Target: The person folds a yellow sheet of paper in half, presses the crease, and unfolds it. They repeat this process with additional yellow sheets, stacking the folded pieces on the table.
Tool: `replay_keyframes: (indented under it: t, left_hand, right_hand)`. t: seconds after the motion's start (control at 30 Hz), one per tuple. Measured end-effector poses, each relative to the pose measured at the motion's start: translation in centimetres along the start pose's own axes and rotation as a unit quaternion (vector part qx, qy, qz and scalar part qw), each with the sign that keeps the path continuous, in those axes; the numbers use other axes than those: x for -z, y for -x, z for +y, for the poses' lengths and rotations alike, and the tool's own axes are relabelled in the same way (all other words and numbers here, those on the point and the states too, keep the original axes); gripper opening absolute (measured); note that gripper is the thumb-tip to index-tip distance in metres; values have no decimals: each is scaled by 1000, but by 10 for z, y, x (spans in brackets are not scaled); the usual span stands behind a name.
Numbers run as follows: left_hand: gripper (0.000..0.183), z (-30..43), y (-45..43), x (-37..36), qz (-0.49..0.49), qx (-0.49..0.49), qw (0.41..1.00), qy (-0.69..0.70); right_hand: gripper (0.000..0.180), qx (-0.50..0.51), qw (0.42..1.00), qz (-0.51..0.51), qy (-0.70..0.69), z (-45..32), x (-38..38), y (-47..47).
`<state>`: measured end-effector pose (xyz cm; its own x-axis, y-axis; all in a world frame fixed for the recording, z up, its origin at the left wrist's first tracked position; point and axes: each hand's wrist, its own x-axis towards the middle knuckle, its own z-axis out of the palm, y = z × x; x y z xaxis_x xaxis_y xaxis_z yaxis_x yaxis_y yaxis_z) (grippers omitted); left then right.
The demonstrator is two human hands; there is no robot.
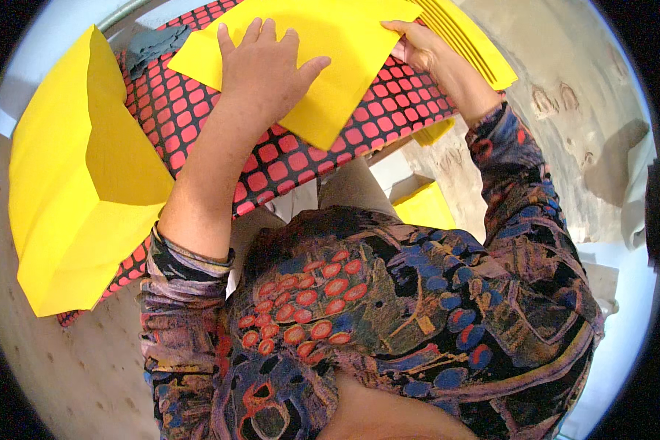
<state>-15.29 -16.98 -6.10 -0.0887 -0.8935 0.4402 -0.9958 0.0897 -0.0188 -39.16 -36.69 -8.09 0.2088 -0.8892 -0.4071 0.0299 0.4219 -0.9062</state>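
Note:
A folded yellow sheet (357,60), paper-like, lies over the table's red-and-black patterned cover. On top of it rests my left hand (264,71), palm down with the fingers spread. My right hand (418,47) pinches the sheet's right edge, its thumb above and the other fingers partly hidden beneath. Just beyond that hand is a stack of folded yellow sheets (467,44) with layered edges. To the left, a large yellow piece (55,181) stands up from the table, creased and partly unfolded, near my left forearm.
A crumpled dark grey cloth (157,47) lies on the patterned cover (278,162) at the far left. Below the table's right edge, more yellow material (426,206) sits in or beside a box. A stained floor (555,110) extends to the right.

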Motion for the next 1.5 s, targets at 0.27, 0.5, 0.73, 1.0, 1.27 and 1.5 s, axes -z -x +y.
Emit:
replay_keyframes:
  t: [0.27,0.5,0.73,1.0,1.27,1.5]
  left_hand:
    - [73,74,50,26,40,-27,998,29]
    - [27,79,43,17,113,-51,990,-65]
    - [15,76,51,14,-1,-13,997,-73]
    - [31,56,59,19,2,-45,997,-68]
    - [32,52,64,30,-17,-46,997,-51]
    - [28,37,81,45,-3,-43,999,19]
  right_hand:
    - [29,-27,976,-133,-172,30,-12,110]
    - [30,2,972,-119,-203,50,-13,114]
    - [28,-90,933,-310,-158,47,1,142]
    - [18,120,912,-366,143,78,-15,235]
    - [29,578,743,-79,328,72,-11,212]
    - [54,601,585,-83,538,66,-51,180]
